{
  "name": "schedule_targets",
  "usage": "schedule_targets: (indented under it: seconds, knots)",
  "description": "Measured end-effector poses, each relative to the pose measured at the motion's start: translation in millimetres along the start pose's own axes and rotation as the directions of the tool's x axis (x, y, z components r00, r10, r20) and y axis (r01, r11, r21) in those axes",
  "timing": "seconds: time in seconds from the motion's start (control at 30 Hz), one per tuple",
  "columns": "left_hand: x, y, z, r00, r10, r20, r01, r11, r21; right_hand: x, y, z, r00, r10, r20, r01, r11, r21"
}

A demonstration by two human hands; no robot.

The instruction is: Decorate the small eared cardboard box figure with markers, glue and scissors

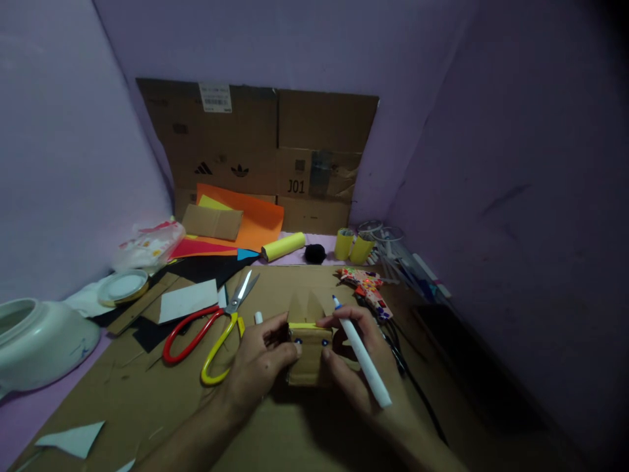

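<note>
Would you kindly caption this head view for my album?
Left hand and right hand grip a small cardboard figure, the right also holding a white marker, beside scissors.

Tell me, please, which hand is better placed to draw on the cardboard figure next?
Right, probably: the right hand holds the marker beside the cardboard figure; the left hand grips its side.

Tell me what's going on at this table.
A person holds a small cardboard figure between the left hand and right hand, over a cardboard sheet. The right hand also grips a white marker, blue tip pointing up and away. Two blue dots show on the figure's front. Red-and-yellow scissors lie to the left.
</note>
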State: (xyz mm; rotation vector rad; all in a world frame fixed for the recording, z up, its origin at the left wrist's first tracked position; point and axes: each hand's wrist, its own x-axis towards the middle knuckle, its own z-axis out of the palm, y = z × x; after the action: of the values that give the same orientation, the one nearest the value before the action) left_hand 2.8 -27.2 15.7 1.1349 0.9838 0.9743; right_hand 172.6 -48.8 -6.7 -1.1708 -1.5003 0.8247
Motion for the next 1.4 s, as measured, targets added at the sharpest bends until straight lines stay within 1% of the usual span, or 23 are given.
schedule_targets:
  seconds: [0.1, 0.2, 0.3, 0.4, 0.53, 0.6, 0.73, 0.83, 1.03, 1.23, 1.4]
  knots:
    - [-0.4, 2.0, 3.6, 0.999, 0.002, -0.036, -0.002, 1.000, 0.013, -0.9, 1.0, -0.6, 1.000, 0.003, -0.006, -0.003, 1.000, -0.012]
    - [-0.1, 3.2, 5.7, 0.997, -0.046, -0.069, 0.045, 0.999, -0.021, -0.6, 2.2, -0.2, 1.000, -0.030, -0.004, 0.030, 0.999, -0.021]
    - [0.1, 2.0, 6.8, 0.993, -0.077, -0.093, 0.071, 0.996, -0.060, 0.3, 1.6, 1.7, 1.000, -0.027, -0.012, 0.027, 0.999, -0.027]
    - [-0.1, -0.7, 8.7, 0.989, -0.089, -0.115, 0.081, 0.994, -0.073, -0.4, -1.0, 3.5, 1.000, -0.003, -0.023, 0.003, 1.000, -0.026]
    - [0.4, -3.4, 10.9, 0.984, -0.084, -0.159, 0.071, 0.994, -0.087, -2.7, -3.1, 3.6, 1.000, -0.026, -0.018, 0.025, 0.998, -0.057]
    - [0.6, -2.5, 9.3, 0.986, -0.090, -0.139, 0.075, 0.991, -0.115, -2.9, -2.9, 2.9, 1.000, -0.024, -0.014, 0.024, 0.998, -0.059]
    - [-0.6, 3.0, 1.1, 0.991, -0.133, -0.002, 0.129, 0.967, -0.219, -1.1, -1.9, 2.2, 0.999, -0.013, -0.040, 0.011, 0.999, -0.044]
    - [-2.2, 4.4, -2.2, 0.989, -0.141, 0.046, 0.148, 0.952, -0.266, -0.2, -2.1, 2.1, 0.999, -0.018, -0.041, 0.016, 0.999, -0.046]
    - [-2.2, -1.1, 1.6, 0.989, -0.144, -0.029, 0.135, 0.968, -0.209, -1.4, -2.6, 1.5, 1.000, -0.015, -0.019, 0.014, 0.999, -0.039]
    - [3.4, -6.2, -0.2, 0.989, -0.122, -0.081, 0.109, 0.984, -0.143, -1.2, -4.1, 3.4, 1.000, -0.022, -0.018, 0.021, 0.999, -0.043]
    - [2.4, -6.8, 6.1, 0.984, -0.110, -0.142, 0.092, 0.988, -0.126, -2.1, -4.7, 3.3, 0.999, -0.034, -0.027, 0.033, 0.999, -0.030]
